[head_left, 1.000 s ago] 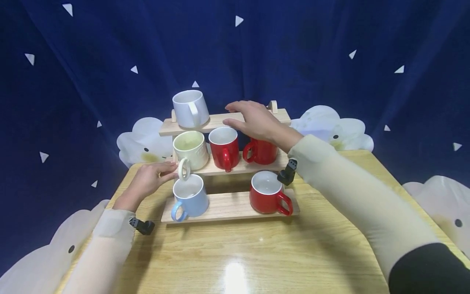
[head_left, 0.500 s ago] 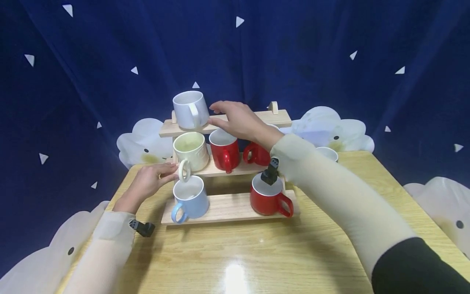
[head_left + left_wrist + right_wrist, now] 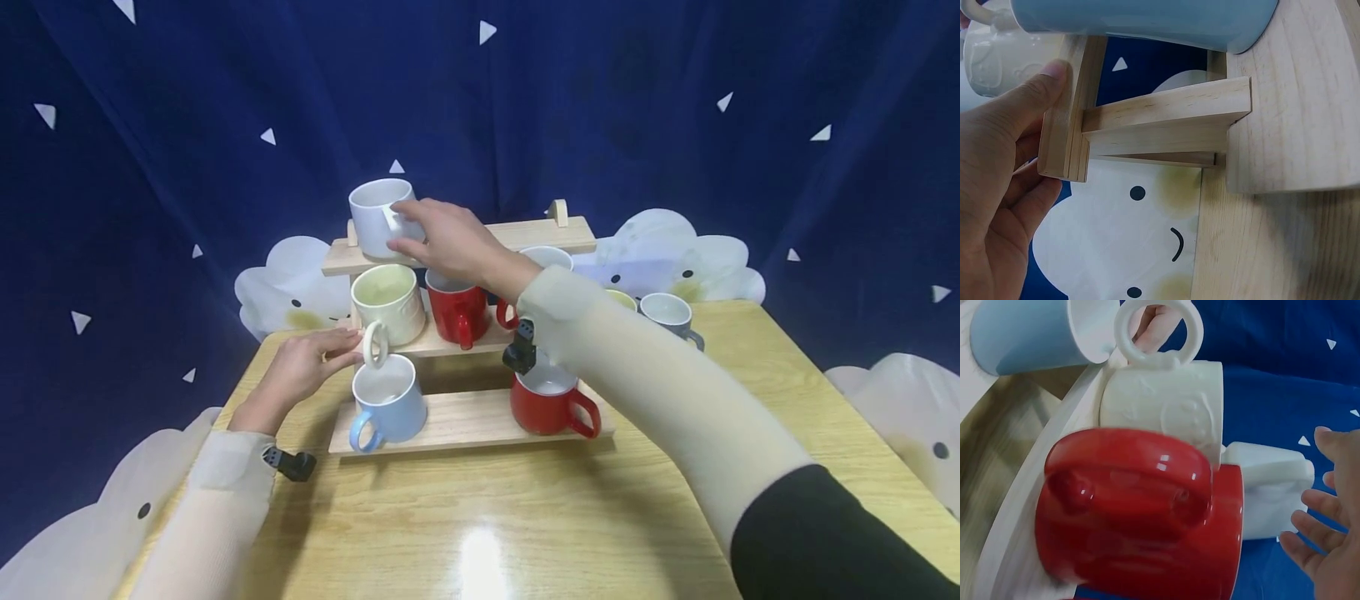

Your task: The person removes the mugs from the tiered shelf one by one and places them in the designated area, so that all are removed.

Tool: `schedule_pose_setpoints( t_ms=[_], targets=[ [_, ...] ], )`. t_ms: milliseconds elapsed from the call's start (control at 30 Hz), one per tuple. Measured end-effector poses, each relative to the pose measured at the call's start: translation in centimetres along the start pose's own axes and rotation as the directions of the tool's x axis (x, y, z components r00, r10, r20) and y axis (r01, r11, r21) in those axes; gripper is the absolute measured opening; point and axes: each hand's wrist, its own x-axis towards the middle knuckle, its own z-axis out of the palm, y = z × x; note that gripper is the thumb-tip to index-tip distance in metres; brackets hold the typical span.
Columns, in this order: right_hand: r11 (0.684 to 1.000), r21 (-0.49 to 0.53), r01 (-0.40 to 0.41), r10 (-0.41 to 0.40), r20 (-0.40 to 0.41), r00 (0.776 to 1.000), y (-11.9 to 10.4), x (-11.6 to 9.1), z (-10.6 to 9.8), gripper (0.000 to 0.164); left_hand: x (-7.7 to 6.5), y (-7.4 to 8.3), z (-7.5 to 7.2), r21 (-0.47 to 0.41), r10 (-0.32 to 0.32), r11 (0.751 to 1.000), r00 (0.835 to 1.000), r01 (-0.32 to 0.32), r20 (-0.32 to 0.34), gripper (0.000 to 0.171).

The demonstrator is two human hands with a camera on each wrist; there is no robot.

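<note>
My left hand (image 3: 303, 371) grips the left end of the middle board of a wooden tiered shelf (image 3: 472, 417); in the left wrist view the thumb (image 3: 1047, 78) lies on one face, fingers on the other. My right hand (image 3: 453, 242) is at the white mug (image 3: 371, 225) on the top board, its fingers spread around the handle. In the right wrist view a gap shows between those fingers and the white mug (image 3: 1272, 487). Below stand a cream mug (image 3: 390, 304) and a red mug (image 3: 457, 317), with another red mug partly hidden by my right arm.
On the bottom board are a light blue mug (image 3: 390, 404) at left and a red mug (image 3: 543, 408) at right. Behind my right arm, a grey mug (image 3: 667, 312) and a yellowish mug (image 3: 621, 298) stand on the table (image 3: 420, 525). A blue curtain (image 3: 600, 100) hangs behind.
My right hand has moved left along the top board to the white mug's handle. Mugs at the back right have come into view from behind that arm. The left hand has kept its grip.
</note>
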Motion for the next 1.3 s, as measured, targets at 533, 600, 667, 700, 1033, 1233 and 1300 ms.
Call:
schedule_pose_setpoints(
  t_ms=[533, 600, 667, 700, 1033, 1233, 1300],
  targets=[
    [0.996, -0.02, -0.087, 0.085, -0.083, 0.993, -0.8, 0.8, 0.8, 0.044, -0.1, 0.2, 0.1, -0.01, -0.009, 1.0, 1.0, 0.009, 0.013, 0.036],
    [0.997, -0.004, -0.078, 0.077, -0.091, 0.993, -0.6, 0.7, 0.9, 0.043, -0.1, 0.2, 0.1, -0.012, -0.014, 1.0, 1.0, 0.014, 0.016, 0.036],
    [0.998, 0.011, -0.06, 0.061, -0.1, 0.993, -0.5, 0.6, 1.0, 0.043, -0.1, 0.3, 0.1, -0.012, -0.017, 1.0, 1.0, 0.017, 0.018, 0.036],
    [0.998, 0.021, -0.051, 0.053, -0.102, 0.993, -0.4, 0.6, 1.1, 0.043, -0.2, 0.3, 0.1, -0.013, -0.018, 1.0, 1.0, 0.019, 0.018, 0.036],
    [0.991, 0.13, -0.044, 0.065, -0.163, 0.984, 0.8, 0.1, 1.0, 0.044, -0.3, 0.4, 0.1, -0.01, -0.004, 1.0, 1.0, 0.004, 0.003, 0.037],
    [0.977, 0.178, -0.115, 0.141, -0.139, 0.98, 1.4, 0.1, 0.7, 0.039, -0.3, 0.3, 0.2, -0.007, 0.001, 1.0, 1.0, -0.001, 0.005, 0.037],
    [0.974, 0.184, -0.13, 0.155, -0.131, 0.979, 1.4, 0.3, 0.5, 0.038, -0.2, 0.3, 0.2, -0.007, 0.009, 1.0, 1.0, -0.009, -0.002, 0.037]
  ],
)
